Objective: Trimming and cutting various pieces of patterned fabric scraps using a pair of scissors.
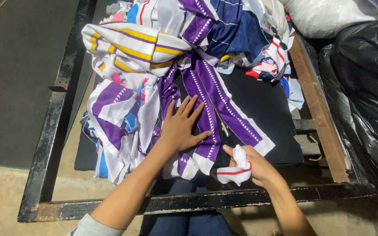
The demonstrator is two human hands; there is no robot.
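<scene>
while a black metal frame borders the scene, a heap of purple, white and yellow fabric pieces fills the upper centre. black plastic bags sit at the right edge. the left hand lies open, fingers spread flat on a purple-and-white strip at centre. lower centre-right, the right hand is closed around a small white cloth with a red stripe.

Single head view, steeply down and near, over the metal frame
</scene>
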